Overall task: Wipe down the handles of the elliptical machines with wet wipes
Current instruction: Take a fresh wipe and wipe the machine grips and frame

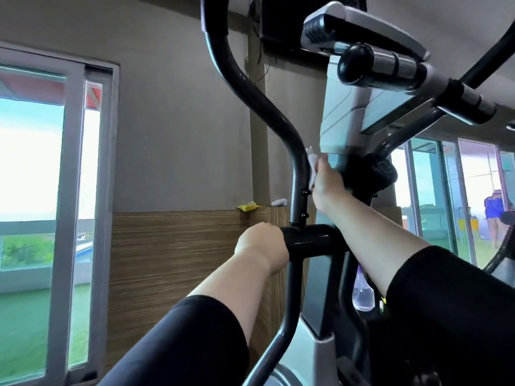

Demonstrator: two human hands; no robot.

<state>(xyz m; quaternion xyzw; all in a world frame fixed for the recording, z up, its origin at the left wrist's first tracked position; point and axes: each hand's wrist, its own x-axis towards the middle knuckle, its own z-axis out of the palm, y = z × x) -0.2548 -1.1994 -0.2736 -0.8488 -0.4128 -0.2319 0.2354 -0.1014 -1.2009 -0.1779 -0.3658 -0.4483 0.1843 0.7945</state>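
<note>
Grey wall and wood panelling backed the elliptical. The right hand (326, 188) pressed one wet wipe (311, 168) against the left swing handle (278, 121). Its fingers seemed curled round the tube, though they were mostly hidden. Just below, the left hand (262, 246) gripped the black cross tube (309, 240). From the wipe, the handle's long axis ran upward and bent left, so the remaining stroke probably lay above the right hand, which was the nearer one. Counted: one wipe, two long handles including the right swing handle (487, 57), two short sensor grips (387, 62) and one spray bottle (362, 296).
</note>
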